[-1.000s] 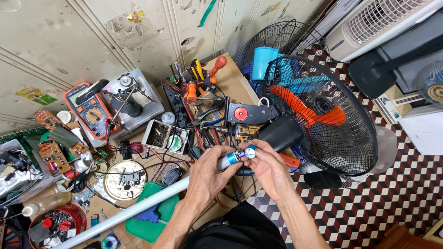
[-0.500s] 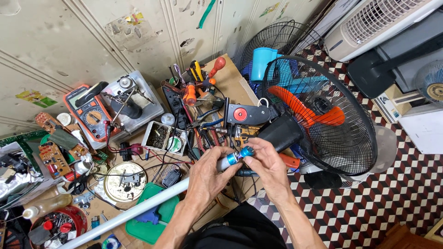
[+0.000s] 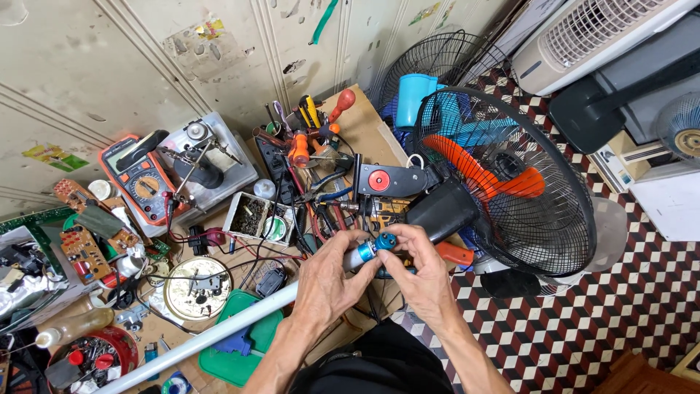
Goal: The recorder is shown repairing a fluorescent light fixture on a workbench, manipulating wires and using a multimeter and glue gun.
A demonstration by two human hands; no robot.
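Both hands pinch a small blue-and-silver part (image 3: 372, 250) at the desk's (image 3: 364, 124) front edge: left hand (image 3: 332, 281) grips its body, right hand (image 3: 415, 270) its blue cap. Fingers slipping could drop it among the tangled wires (image 3: 306, 211), beside the fan (image 3: 510, 182).

Evenly, brightly lit by soft daylight; only faint shadows under the fan (image 3: 510, 182). Sharp throughout, no motion blur. Slight wide-angle bending at edges. Mild glare off the white tube (image 3: 197, 339).

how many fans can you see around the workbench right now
3: the orange-bladed fan lying beside the bench, a blue fan behind it, and a small fan at the right edge. Others may be hidden.
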